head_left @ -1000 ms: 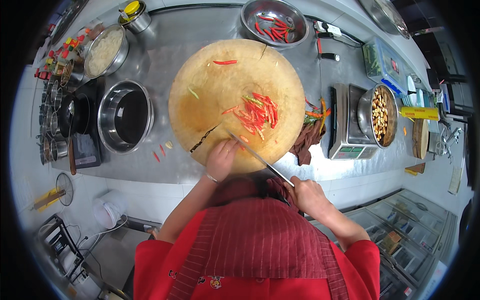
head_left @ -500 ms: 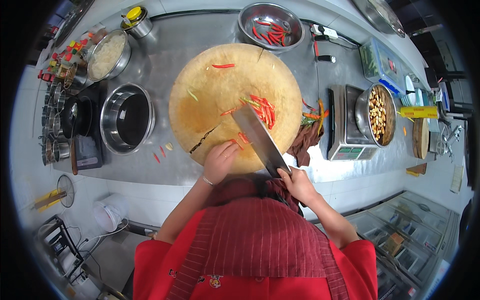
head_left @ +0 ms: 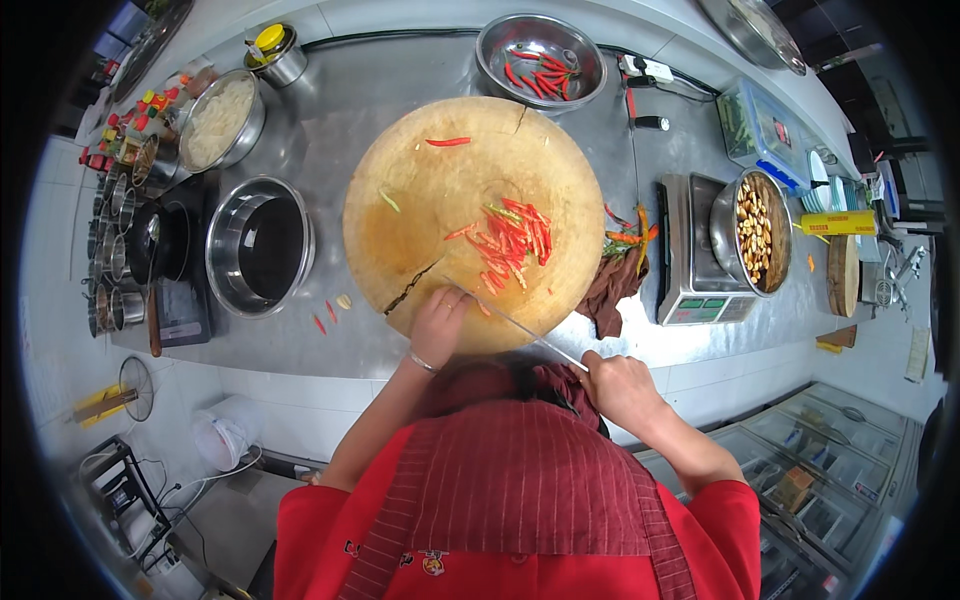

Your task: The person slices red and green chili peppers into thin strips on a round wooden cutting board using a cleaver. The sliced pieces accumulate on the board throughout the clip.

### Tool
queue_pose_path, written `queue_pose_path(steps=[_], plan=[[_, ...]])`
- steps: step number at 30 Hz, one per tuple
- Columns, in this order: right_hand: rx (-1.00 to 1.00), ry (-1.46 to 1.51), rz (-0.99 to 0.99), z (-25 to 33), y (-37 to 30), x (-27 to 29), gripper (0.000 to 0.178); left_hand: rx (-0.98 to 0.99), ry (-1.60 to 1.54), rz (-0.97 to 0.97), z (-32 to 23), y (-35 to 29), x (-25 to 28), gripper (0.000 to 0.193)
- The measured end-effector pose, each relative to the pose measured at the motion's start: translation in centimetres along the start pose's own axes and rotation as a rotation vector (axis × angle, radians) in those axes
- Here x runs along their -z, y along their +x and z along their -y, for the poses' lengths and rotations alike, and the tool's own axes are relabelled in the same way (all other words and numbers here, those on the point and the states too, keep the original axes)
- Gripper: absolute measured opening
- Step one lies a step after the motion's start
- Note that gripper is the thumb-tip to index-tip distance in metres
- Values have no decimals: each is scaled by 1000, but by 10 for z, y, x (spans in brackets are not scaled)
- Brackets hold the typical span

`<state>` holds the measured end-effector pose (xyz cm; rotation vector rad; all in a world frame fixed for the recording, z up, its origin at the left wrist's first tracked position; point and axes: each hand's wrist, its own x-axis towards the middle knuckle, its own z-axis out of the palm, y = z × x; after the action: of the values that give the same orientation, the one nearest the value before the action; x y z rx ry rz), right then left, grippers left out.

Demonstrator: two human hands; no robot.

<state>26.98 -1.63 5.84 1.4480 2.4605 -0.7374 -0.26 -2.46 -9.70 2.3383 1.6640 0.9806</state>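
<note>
My right hand (head_left: 618,385) grips a cleaver (head_left: 530,332) by its handle, low at the board's near right. Its blade stands almost edge-on, slanting across the near part of a round wooden chopping board (head_left: 400,180). Beside the blade's far end, my left hand (head_left: 440,322) is closed, its curled fingers pressing a red chili (head_left: 484,308) that they mostly hide. Beyond the blade lies a loose pile of cut red chilies (head_left: 510,238) with a few green bits. One whole red chili (head_left: 448,142) rests toward the far side of the board.
A steel bowl of red chilies (head_left: 492,66) stands behind the board. To the left is a steel basin (head_left: 215,245) with dark contents. At right, a scale (head_left: 690,300) carries a pan of brown-and-white pieces (head_left: 757,230), near a brown cloth (head_left: 610,290). A crack runs through the board.
The cleaver has swung from lying broad-side over the chilies to edge-on beside my left hand. More cut pieces now lie spread in the pile. My right hand has moved slightly right and nearer.
</note>
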Motion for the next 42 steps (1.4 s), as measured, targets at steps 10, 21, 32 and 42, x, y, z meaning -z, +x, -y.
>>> queue_pose_path(steps=[10,21,32,42], plan=[[-114,181,-23,-2,17,-43,33,-7,-56,13,3,-5,-3,26],[-60,201,-40,-23,0,-34,29,473,-15,-299,53,64,19,25],[49,164,33,-48,33,-15,35,54,220,74,145,186,-30,16],[-39,251,-61,-44,36,-14,32,287,-198,150,3,22,16,19]])
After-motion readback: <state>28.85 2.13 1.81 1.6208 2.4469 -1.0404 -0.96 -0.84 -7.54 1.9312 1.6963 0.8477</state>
